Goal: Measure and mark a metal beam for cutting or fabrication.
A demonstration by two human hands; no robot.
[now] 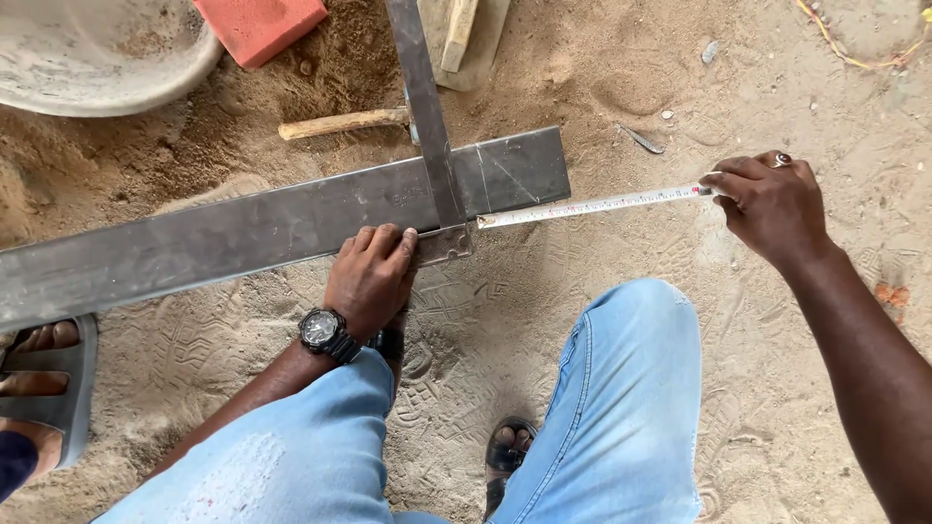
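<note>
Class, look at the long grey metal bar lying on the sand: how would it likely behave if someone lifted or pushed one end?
The metal bar looks like steel, so it is probably heavy and stiff, not sagging. Its flat faces suggest it would slide or dig into the sand rather than roll. The left hand pressing it probably steadies it.

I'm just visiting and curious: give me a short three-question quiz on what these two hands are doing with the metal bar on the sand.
1. True or false: the left hand presses on the long grey flat steel bar beside the grey metal square.
2. What does the right hand hold? A) wooden-handled hammer B) white tape measure blade C) red brick
3. Fill in: the tape's free end touches the bar's ____ end.

Key
1. True.
2. B, the white tape measure blade; the wooden-handled hammer and red brick lie untouched on the sandy ground.
3. Right.
</note>
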